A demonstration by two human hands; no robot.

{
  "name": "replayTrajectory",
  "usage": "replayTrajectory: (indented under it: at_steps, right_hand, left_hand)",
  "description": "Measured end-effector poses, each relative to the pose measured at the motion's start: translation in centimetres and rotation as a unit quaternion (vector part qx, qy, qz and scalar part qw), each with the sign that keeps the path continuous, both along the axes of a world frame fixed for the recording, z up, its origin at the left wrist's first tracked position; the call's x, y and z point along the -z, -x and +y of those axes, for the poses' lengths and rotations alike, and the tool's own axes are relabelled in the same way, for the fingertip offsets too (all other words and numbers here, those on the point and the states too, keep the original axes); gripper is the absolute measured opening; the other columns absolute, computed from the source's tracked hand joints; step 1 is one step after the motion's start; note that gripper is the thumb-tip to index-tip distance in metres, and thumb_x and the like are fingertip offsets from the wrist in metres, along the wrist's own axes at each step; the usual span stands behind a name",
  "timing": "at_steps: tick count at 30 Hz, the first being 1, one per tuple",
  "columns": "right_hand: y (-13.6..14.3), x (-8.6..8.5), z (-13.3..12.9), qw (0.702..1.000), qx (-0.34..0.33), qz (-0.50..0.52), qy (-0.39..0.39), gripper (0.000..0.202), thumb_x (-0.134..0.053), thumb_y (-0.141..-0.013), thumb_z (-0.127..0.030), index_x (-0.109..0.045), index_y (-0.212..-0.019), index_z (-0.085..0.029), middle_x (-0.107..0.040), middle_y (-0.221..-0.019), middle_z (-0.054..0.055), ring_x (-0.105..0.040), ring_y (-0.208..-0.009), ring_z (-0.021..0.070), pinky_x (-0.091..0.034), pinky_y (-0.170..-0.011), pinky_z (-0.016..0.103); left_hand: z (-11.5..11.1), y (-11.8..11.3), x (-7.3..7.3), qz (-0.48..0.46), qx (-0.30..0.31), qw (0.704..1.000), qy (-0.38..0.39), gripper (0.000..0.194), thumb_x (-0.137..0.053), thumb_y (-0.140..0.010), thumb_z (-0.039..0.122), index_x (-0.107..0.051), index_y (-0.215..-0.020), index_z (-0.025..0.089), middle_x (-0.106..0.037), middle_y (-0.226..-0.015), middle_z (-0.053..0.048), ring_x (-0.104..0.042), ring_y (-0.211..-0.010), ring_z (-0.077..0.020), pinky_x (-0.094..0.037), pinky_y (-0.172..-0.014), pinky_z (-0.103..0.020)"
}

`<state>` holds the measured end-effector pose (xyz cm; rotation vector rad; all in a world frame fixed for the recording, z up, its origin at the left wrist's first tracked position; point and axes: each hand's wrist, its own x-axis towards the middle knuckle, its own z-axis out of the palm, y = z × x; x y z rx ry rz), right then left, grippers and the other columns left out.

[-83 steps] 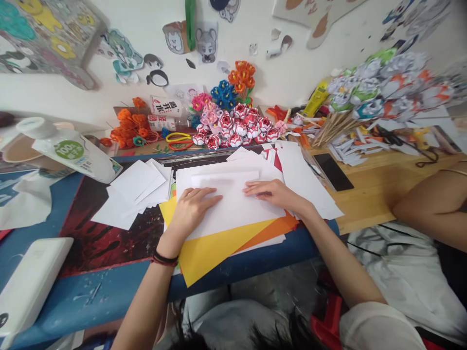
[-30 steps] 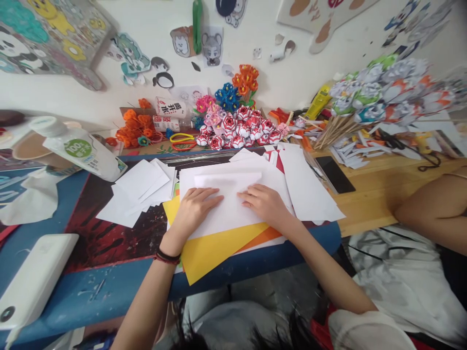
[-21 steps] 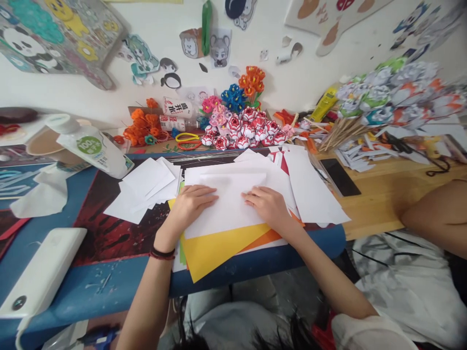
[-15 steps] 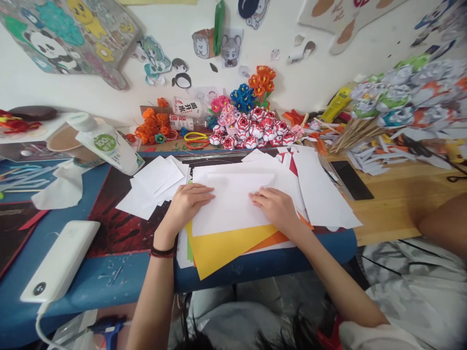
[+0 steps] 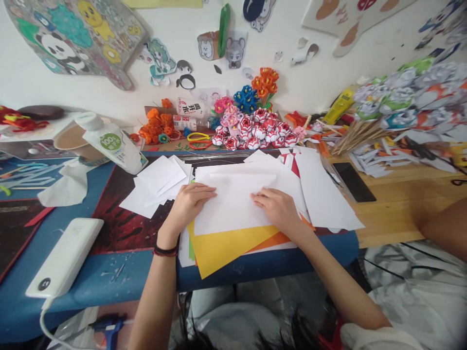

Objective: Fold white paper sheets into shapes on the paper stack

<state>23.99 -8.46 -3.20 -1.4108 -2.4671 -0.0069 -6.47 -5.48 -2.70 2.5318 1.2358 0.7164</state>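
Note:
A white sheet of paper (image 5: 233,209) lies before me, with a narrow folded strip along its far part. At its left side, my left hand (image 5: 193,201) has its fingers pressed together on the sheet. My right hand (image 5: 275,206) bends its fingers onto the right side of the same sheet, thumb tucked beneath and partly hidden. Under the sheet, a yellow sheet (image 5: 215,250) sticks out toward me, with an orange sheet (image 5: 268,241) beside it. Smaller white paper pieces (image 5: 160,177) are piled left of my left hand; more white sheets (image 5: 324,194) lie to the right.
A white bottle (image 5: 113,143) and a power bank (image 5: 65,257) stand and lie at the left. Red-and-white paper flowers (image 5: 257,129) line the back. A phone (image 5: 353,181), wooden sticks (image 5: 352,136) and another person's arm (image 5: 447,226) are at the right.
The whole view has shifted slightly to the right. Both hands keep almost the same place on the white sheet of paper.

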Motion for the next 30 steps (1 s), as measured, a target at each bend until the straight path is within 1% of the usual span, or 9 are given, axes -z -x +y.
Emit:
replayTrajectory:
  at_steps: [3, 5, 9, 12, 15, 17, 20, 24, 30]
  right_hand:
    - [0.0, 0.1, 0.0, 1.000, 0.005, -0.003, 0.003, 0.022, -0.054, -0.097, -0.025, -0.072, -0.108, -0.021, -0.069, -0.089, 0.005, -0.063, -0.088, 0.0191, -0.043, -0.072, 0.030]
    - [0.1, 0.2, -0.1, 1.000, 0.010, 0.000, 0.003, 0.022, -0.054, -0.097, -0.025, -0.072, -0.108, -0.021, -0.069, -0.090, 0.004, -0.062, -0.089, 0.0186, -0.042, -0.072, 0.029]
    - [0.2, 0.1, -0.1, 1.000, 0.009, -0.001, 0.005, 0.024, -0.052, -0.098, -0.026, -0.072, -0.110, -0.021, -0.069, -0.091, 0.004, -0.062, -0.089, 0.0180, -0.042, -0.074, 0.029]
    - [0.2, -0.1, -0.1, 1.000, 0.010, 0.000, 0.011, 0.024, -0.051, -0.099, -0.027, -0.072, -0.111, -0.022, -0.069, -0.092, 0.004, -0.061, -0.090, 0.0179, -0.042, -0.076, 0.028]
    - [0.2, -0.1, -0.2, 1.000, 0.015, 0.000, 0.015, 0.025, -0.049, -0.100, -0.029, -0.072, -0.109, -0.023, -0.068, -0.092, 0.003, -0.062, -0.089, 0.0173, -0.042, -0.076, 0.028]
    - [0.3, 0.0, -0.2, 1.000, 0.021, -0.005, 0.017, 0.027, -0.046, -0.101, -0.029, -0.071, -0.108, -0.022, -0.068, -0.093, 0.004, -0.062, -0.089, 0.0170, -0.041, -0.075, 0.028]
    - [0.4, 0.1, -0.4, 0.999, 0.033, -0.015, 0.022, 0.030, -0.043, -0.102, -0.029, -0.069, -0.113, -0.022, -0.067, -0.097, 0.004, -0.062, -0.090, 0.0164, -0.040, -0.068, 0.027]
    - [0.5, 0.3, -0.7, 0.998, 0.051, -0.021, 0.035, 0.031, -0.041, -0.103, -0.030, -0.067, -0.119, -0.026, -0.067, -0.102, 0.002, -0.063, -0.085, 0.0146, -0.036, -0.059, 0.027]
    - [0.5, 0.5, -0.8, 0.998, 0.049, -0.015, 0.033, 0.033, -0.038, -0.103, -0.026, -0.066, -0.119, -0.024, -0.066, -0.107, 0.005, -0.064, -0.092, 0.0161, -0.039, -0.061, 0.026]
  left_hand:
    - [-0.5, -1.0, -0.6, 0.052, -0.031, 0.997, -0.040, 0.025, -0.050, -0.097, 0.023, -0.073, -0.106, 0.025, -0.073, -0.115, -0.004, -0.061, -0.104, -0.0219, -0.044, -0.089, -0.042]
    - [-0.9, -1.9, -0.9, 0.096, -0.038, 0.992, -0.073, 0.025, -0.049, -0.096, 0.020, -0.072, -0.106, 0.023, -0.072, -0.115, -0.005, -0.061, -0.103, -0.0228, -0.043, -0.088, -0.042]
    - [-1.4, -4.2, -1.3, 0.191, -0.007, 0.975, -0.117, 0.028, -0.048, -0.093, 0.010, -0.068, -0.111, 0.019, -0.071, -0.112, -0.009, -0.060, -0.103, -0.0251, -0.042, -0.089, -0.044]
    - [-1.5, -6.2, -1.4, 0.230, 0.031, 0.965, -0.123, 0.029, -0.044, -0.095, 0.009, -0.064, -0.115, 0.015, -0.069, -0.114, -0.011, -0.060, -0.103, -0.0254, -0.044, -0.089, -0.043]
    - [-1.8, -7.9, -1.3, 0.231, 0.071, 0.963, -0.118, 0.032, -0.040, -0.097, 0.009, -0.060, -0.121, 0.011, -0.066, -0.121, -0.013, -0.060, -0.109, -0.0249, -0.045, -0.093, -0.041]
    - [-2.0, -8.8, -1.2, 0.222, 0.092, 0.964, -0.112, 0.034, -0.040, -0.097, 0.009, -0.056, -0.127, 0.009, -0.062, -0.129, -0.015, -0.057, -0.117, -0.0248, -0.045, -0.098, -0.040]
    - [-2.3, -9.7, -1.0, 0.210, 0.099, 0.967, -0.102, 0.039, -0.042, -0.095, 0.007, -0.052, -0.133, 0.006, -0.056, -0.138, -0.017, -0.052, -0.128, -0.0263, -0.042, -0.105, -0.041]
    - [-2.5, -10.0, -0.8, 0.191, 0.086, 0.975, -0.074, 0.045, -0.041, -0.090, 0.001, -0.051, -0.135, 0.004, -0.055, -0.141, -0.018, -0.054, -0.129, -0.0260, -0.044, -0.107, -0.040]
    - [-2.1, -9.7, -0.6, 0.152, 0.089, 0.984, -0.041, 0.050, -0.041, -0.086, -0.003, -0.052, -0.134, 0.007, -0.057, -0.138, -0.019, -0.055, -0.128, -0.0253, -0.048, -0.105, -0.040]
